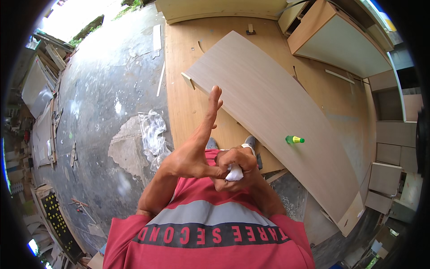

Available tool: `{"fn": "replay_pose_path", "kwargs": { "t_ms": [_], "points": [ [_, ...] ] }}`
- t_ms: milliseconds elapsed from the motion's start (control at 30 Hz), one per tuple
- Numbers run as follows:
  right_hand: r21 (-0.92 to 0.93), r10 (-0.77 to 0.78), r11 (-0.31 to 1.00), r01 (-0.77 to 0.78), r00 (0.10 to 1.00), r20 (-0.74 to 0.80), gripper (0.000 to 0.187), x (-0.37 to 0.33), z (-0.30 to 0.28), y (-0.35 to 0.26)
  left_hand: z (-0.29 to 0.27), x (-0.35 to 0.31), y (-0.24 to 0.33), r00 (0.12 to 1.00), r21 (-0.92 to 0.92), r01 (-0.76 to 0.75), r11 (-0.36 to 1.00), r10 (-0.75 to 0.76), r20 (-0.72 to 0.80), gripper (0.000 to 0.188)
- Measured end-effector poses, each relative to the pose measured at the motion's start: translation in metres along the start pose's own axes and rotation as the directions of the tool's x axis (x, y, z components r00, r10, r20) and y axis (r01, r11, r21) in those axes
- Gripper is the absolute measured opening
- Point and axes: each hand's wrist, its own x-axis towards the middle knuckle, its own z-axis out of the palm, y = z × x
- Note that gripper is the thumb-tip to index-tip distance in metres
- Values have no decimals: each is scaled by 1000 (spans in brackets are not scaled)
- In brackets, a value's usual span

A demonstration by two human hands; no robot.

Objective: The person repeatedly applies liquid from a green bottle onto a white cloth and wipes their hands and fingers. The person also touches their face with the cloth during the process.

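Observation:
My left hand (197, 145) is held up with its fingers stretched out and pointing away from me. Its thumb reaches across to my right hand (237, 163). The right hand is closed around a crumpled white cloth or wad of tissue (234, 172), which shows between its fingers against the left thumb. How much of the thumb the white wad covers is hidden. Beyond both hands lies a long, pale wood-grain board (268, 85), set at a slant. A green bottle with a yellow label (294, 140) rests on that board, to the right of my hands.
Beneath the board spreads a large light-brown wooden panel (183, 112). Clear plastic wrap (154, 134) is heaped on the stained concrete floor (103, 98) at left. A cabinet with a white panel (340, 45) stands far right. Scrap boards (42, 94) lean along the left side.

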Motion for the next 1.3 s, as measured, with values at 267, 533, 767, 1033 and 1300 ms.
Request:
{"fn": "replay_pose_path", "kwargs": {
  "t_ms": [267, 533, 767, 1033, 1300],
  "points": [
    [41, -13, 999, 18, 995, -103, 23, 1, -8, -3, -8, 8, -12, 869, 275, -251, 928, 341, -358, 167],
    [62, 280, 958, -279, 960, -16, 14, 3, -15, -16, -12, 23, -30, 593, 419, -327, 847, 529, -607, 160],
    [-97, 362, 920, -380, 918, -159, 36, 5, -10, -16, -2, 12, 9, 798, 532, -197, 823, 450, -401, 155],
    [258, 511, 857, -446, 801, -313, 34, 6, -12, -10, -10, 4, -30, 778, 602, -225, 767, 513, -363, 157],
    [-493, 149, 860, -132, 989, -5, 13, 21, -34, -27, -3, 12, 2, 862, 614, -125, 779, 392, -322, 151]
  ]
}}
